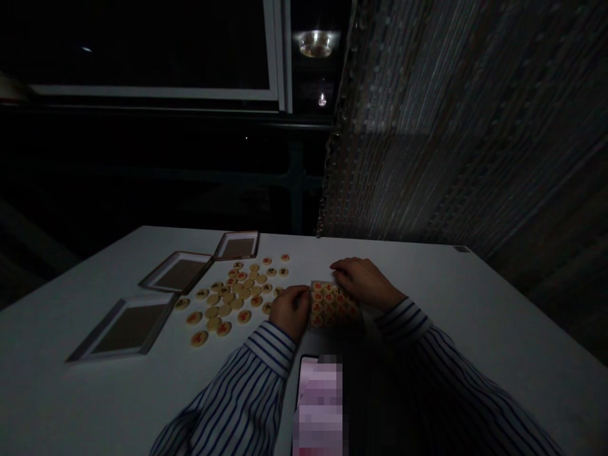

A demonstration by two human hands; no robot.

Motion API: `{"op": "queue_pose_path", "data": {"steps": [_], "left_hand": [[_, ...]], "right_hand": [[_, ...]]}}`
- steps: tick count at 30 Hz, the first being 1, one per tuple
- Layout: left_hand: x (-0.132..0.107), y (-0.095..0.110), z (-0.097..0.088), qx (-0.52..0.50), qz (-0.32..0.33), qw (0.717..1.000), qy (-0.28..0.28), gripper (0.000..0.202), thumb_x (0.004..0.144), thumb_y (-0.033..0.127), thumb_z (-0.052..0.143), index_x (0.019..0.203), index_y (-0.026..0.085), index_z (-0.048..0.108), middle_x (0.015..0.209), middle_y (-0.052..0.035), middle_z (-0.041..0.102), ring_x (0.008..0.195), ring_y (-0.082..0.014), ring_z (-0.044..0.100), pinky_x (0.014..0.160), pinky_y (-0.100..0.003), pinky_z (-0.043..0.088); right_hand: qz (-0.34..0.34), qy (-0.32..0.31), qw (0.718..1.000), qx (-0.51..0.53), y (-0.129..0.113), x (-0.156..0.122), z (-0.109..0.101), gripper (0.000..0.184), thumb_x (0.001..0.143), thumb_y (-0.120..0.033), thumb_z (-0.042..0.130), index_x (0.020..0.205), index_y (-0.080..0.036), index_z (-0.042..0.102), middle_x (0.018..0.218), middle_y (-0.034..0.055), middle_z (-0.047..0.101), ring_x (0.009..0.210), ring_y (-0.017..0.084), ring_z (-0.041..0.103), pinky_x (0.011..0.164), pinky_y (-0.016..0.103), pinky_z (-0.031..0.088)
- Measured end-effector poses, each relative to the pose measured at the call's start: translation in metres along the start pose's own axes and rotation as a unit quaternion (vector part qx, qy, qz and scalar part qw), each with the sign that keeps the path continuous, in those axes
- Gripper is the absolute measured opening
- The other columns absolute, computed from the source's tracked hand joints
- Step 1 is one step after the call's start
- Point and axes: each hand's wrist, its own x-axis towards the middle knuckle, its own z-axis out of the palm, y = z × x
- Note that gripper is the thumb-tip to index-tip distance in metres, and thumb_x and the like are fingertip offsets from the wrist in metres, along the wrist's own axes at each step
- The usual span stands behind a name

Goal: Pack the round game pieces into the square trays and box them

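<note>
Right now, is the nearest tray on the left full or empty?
Empty: the tray shows only its bare brown floor; the xiangqi pieces lie loose on the table beside it.

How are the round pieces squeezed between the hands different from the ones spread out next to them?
The packed pieces sit tight in rows; the loose pieces lie scattered with gaps. The left hand and right hand flank the packed pieces; the loose pieces lie mostly untouched. The packed pieces seem all red-marked; the loose pieces mix red and dark marks. Both are pale round discs flat on the white table.
</note>
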Motion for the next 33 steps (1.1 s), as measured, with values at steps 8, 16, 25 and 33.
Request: {"op": "queue_pose_path", "data": {"steps": [8,16,25,33], "left_hand": [[-0.001,-0.001,-0.005,0.007,0.016,1.000,0.003,0.020,0.073,0.022,0.048,0.085,0.016,0.062,0.084,-0.0048,0.065,0.080,-0.0158,0.058,0.074,-0.031,0.047],[-0.002,-0.003,-0.013,0.006,0.021,1.000,-0.005,0.021,0.073,0.023,0.048,0.088,0.017,0.061,0.090,-0.0048,0.064,0.087,-0.0165,0.057,0.080,-0.032,0.045],[0.007,-0.017,-0.067,0.065,0.020,0.997,-0.023,0.025,0.072,0.029,0.050,0.090,0.017,0.061,0.090,-0.0058,0.064,0.084,-0.0170,0.058,0.077,-0.030,0.045],[0.035,-0.061,-0.120,0.132,-0.061,0.989,-0.028,0.030,0.070,0.034,0.050,0.093,0.017,0.060,0.094,-0.0066,0.064,0.085,-0.0191,0.058,0.075,-0.029,0.045]], "right_hand": [[-0.013,-0.007,1.000,0.002,-0.010,0.000,-0.005,0.033,0.083,-0.031,0.033,0.101,-0.018,0.058,0.098,0.0054,0.062,0.091,0.016,0.053,0.081,0.026,0.034],[-0.034,0.006,0.999,0.033,-0.019,-0.003,-0.012,0.033,0.083,-0.030,0.034,0.102,-0.018,0.058,0.097,0.0053,0.062,0.092,0.016,0.053,0.082,0.027,0.034],[-0.074,-0.013,0.997,0.025,-0.033,0.014,-0.021,0.033,0.082,-0.029,0.035,0.101,-0.018,0.059,0.099,0.0060,0.061,0.092,0.016,0.053,0.081,0.026,0.034],[-0.120,-0.044,0.992,0.000,-0.057,0.048,-0.023,0.032,0.082,-0.029,0.034,0.099,-0.019,0.060,0.098,0.0063,0.062,0.091,0.017,0.054,0.080,0.025,0.034]]}}
